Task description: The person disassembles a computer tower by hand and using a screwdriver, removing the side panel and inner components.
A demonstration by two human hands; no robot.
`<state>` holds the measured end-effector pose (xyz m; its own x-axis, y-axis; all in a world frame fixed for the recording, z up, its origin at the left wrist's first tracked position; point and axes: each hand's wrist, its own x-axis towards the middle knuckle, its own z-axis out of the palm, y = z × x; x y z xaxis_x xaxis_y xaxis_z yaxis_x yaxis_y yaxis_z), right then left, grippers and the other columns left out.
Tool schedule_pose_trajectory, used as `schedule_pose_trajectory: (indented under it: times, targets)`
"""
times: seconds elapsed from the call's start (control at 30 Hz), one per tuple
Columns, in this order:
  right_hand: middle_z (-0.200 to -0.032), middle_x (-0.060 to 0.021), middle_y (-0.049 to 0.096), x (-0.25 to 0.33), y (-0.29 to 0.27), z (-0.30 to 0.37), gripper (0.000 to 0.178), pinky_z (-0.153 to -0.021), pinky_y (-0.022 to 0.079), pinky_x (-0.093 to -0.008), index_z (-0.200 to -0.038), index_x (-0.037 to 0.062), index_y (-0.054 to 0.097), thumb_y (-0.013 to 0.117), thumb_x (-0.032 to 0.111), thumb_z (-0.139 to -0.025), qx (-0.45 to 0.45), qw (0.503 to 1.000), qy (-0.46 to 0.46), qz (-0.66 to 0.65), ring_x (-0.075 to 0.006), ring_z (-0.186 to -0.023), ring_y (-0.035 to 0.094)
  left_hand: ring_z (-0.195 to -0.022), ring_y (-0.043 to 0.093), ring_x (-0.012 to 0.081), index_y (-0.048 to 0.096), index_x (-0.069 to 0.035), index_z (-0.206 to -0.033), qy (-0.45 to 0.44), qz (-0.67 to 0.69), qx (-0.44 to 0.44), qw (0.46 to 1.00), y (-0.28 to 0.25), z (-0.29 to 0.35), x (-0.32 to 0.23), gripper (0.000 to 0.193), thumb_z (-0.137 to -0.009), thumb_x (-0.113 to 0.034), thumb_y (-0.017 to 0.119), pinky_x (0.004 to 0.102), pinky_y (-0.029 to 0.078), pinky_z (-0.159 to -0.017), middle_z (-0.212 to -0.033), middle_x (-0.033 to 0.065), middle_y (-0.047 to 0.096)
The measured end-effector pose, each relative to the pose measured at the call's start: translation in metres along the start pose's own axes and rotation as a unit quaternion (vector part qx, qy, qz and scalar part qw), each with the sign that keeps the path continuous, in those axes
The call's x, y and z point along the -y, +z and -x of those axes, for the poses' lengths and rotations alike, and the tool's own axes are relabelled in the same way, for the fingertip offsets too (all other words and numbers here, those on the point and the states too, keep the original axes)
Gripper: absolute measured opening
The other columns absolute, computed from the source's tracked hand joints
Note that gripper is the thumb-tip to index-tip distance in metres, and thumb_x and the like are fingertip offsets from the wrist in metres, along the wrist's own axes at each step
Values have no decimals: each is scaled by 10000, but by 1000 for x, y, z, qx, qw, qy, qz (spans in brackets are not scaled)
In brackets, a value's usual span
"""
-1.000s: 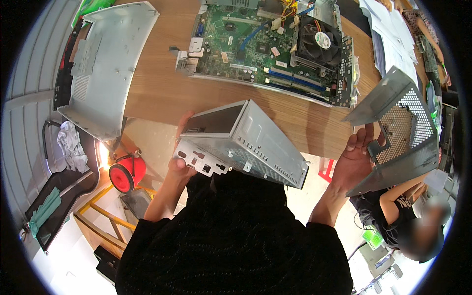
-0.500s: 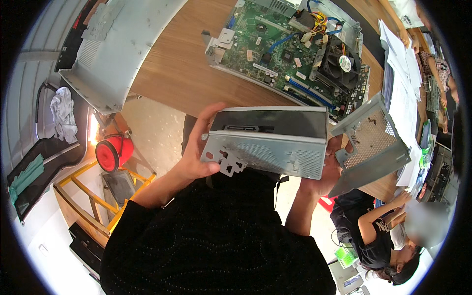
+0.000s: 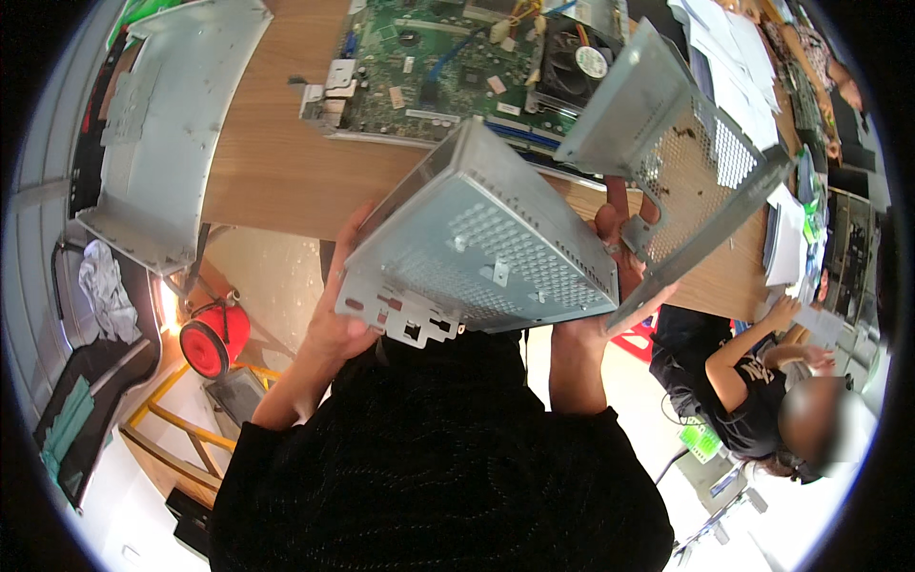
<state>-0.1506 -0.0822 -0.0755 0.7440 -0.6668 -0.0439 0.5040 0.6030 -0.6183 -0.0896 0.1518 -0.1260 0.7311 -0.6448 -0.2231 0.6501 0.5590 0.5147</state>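
A silver metal drive cage (image 3: 500, 253), dotted with raised bumps and fitted with a cut-out tab, hangs tilted in front of my body. My left hand (image 3: 335, 319) is closed on its left end, the thumb on the tab and the fingers behind. At the opposite end, my right hand (image 3: 637, 262) wraps round the edge of a perforated metal bracket (image 3: 696, 176), which stands angled beside the cage. Whether cage and bracket are joined is hidden by the hand. Just beyond lies an opened computer chassis with a green motherboard (image 3: 419, 71) and a black fan (image 3: 572, 67).
A bent metal cover (image 3: 172, 124) lies at the table's left. Papers (image 3: 729, 57) line the right side of the wooden table (image 3: 272, 181). A red round object (image 3: 214, 338) and a yellow frame (image 3: 181, 434) are on the floor. A co-worker (image 3: 743, 391) sits at right.
The drive cage has been tipped, its far left corner raised, so its bumpy face shows more. The bracket has turned and risen with my right hand. The table sits farther left in view.
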Motion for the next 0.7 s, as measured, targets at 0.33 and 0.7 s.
schedule_pose_trajectory:
  times: [0.33,0.7]
  targets:
    - [-1368,-387,241,6,29,-9,595,-977,425,-487,-1239,-30,433,435,470,-916,6,999,51,-15,-267,-1103,556,-1188,449,253,387,10,-1315,-102,-240,29,965,-44,19,-2,881,-646,-391,797,368,375,-985,-1278,118,475]
    - [-1296,-319,406,17,22,-7,687,-933,485,-437,-1359,26,312,349,544,-911,33,999,-32,-14,-369,-1103,550,-979,572,427,379,32,-1152,-106,187,61,975,-109,31,9,531,-847,-326,624,432,538,-789,-999,244,552]
